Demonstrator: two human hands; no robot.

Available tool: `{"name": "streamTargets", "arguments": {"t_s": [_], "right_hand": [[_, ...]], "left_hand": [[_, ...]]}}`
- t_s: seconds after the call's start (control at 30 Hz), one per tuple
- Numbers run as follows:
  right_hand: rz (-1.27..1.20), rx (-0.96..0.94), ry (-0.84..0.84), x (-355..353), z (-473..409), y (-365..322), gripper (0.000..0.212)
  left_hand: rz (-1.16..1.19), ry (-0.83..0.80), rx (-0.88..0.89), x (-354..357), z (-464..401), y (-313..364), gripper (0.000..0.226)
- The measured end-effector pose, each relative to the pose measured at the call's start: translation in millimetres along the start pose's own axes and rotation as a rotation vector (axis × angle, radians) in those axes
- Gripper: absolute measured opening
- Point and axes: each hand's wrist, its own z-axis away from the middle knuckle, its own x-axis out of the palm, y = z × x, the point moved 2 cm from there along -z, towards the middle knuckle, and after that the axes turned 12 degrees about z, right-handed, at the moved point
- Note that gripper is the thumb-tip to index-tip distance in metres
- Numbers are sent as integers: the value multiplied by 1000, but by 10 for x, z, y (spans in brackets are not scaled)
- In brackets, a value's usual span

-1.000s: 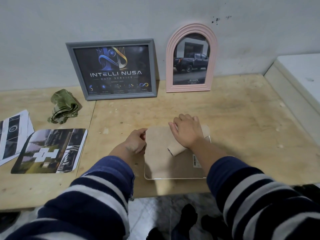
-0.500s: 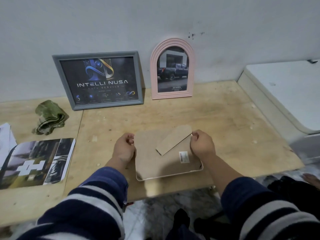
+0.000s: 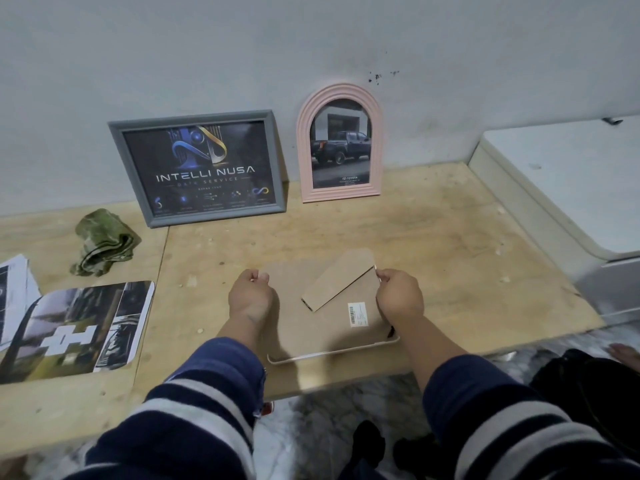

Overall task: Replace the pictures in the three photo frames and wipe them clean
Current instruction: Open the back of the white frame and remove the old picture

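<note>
At the near edge of the surface (image 3: 433, 237) the third frame (image 3: 322, 320) lies face down — its stand (image 3: 341, 278), flat a second ago, now stands free. Left hand (image 3: 251, 294) and right hand (image 3: 400, 296) pinch its side edges, so the back can probably come off next.

grey frame (image 3: 152, 216), pink arched frame (image 3: 304, 143), olive cloth (image 3: 104, 242), navy-and-grey striped sleeves (image 3: 194, 410)

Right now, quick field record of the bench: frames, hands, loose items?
face-down frame: lies back up at the table's near edge, stand flap lifted
left hand: at its left edge
right hand: at its right edge, by the flap tip
grey frame: leans on wall
pink arched frame: leans on wall, truck picture
green cloth: bunched, left
loose prints: left
</note>
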Motion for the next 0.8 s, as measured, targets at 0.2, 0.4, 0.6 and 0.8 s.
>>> {"name": "streamTargets", "arguments": {"t_s": [0.2,0.4,0.6,0.8], "right_hand": [[-124,1,-45,-26,28,-39,47],[-367,-18,-41,-145,129,-202,35],[-450,165,62,-437,78,124,32],[-394,308,130,-796,-172,774,32]], "left_hand": [[143,9,-37,-134,-25,47,18],[209,17,-19,-158,29,348,28],[134,-125,-29,329,218,576,34],[19,-315,-13,1139,535,766,48]]}}
